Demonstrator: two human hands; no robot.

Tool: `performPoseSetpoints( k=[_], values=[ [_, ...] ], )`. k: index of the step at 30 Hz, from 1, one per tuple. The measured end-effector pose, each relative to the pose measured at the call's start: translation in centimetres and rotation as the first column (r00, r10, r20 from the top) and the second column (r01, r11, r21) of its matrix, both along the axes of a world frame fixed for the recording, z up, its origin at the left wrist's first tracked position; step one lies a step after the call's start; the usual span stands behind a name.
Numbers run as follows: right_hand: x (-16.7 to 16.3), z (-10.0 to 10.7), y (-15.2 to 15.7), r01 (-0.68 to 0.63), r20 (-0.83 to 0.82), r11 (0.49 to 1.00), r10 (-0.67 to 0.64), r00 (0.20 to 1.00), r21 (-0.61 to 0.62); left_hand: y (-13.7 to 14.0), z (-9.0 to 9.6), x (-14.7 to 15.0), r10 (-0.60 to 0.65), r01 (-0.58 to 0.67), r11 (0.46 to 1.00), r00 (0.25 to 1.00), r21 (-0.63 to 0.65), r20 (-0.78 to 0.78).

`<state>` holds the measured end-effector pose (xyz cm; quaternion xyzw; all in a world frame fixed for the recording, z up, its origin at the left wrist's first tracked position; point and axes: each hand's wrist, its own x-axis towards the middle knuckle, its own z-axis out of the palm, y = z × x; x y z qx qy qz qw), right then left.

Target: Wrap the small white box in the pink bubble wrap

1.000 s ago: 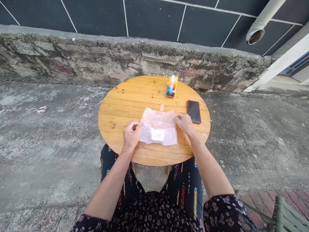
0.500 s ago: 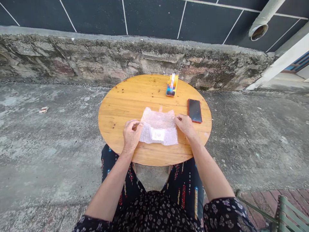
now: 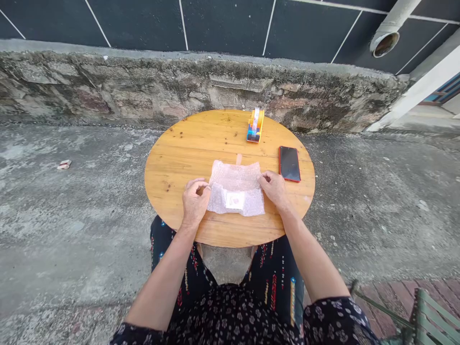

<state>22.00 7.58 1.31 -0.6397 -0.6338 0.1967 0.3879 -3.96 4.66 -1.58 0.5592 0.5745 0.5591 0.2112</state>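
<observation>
A sheet of bubble wrap (image 3: 235, 176) lies in front of me, its lower part folded up over a small white box (image 3: 235, 200). My left hand (image 3: 196, 200) pinches the wrap's left edge between thumb and fingertips. At the opposite edge, my right hand (image 3: 273, 186) has its thumb and finger closed on the wrap. A short strip of tape (image 3: 239, 159) sticks out beyond the far edge of the sheet. Print on the box is too small to read.
The round wooden table (image 3: 172, 158) also bears a yellow and blue tape dispenser (image 3: 255, 125) at the back and a red-edged phone (image 3: 289, 164) at the right. A stone wall base (image 3: 143, 91) runs behind it. A green chair (image 3: 427, 316) stands at lower right.
The far part of the bubble wrap lies a little flatter, and more of the tape strip shows beyond it. Both hands keep their hold at the edges.
</observation>
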Motion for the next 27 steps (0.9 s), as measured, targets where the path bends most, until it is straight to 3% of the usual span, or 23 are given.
performPoseSetpoints(
  k=[12, 27],
  values=[
    [0.5, -1.7, -0.4, -0.064, -0.342, 0.994, 0.092, 0.935, 0.092, -0.2, -0.1, -0.1, -0.023, 0.023, 1.000, 1.000, 0.006, 0.017],
    [0.3, -1.2, -0.8, -0.081, -0.404, 0.995, 0.098, 0.909, 0.059, -0.3, 0.0, -0.1, -0.046, 0.046, 0.999, 0.998, 0.015, 0.046]
  ],
)
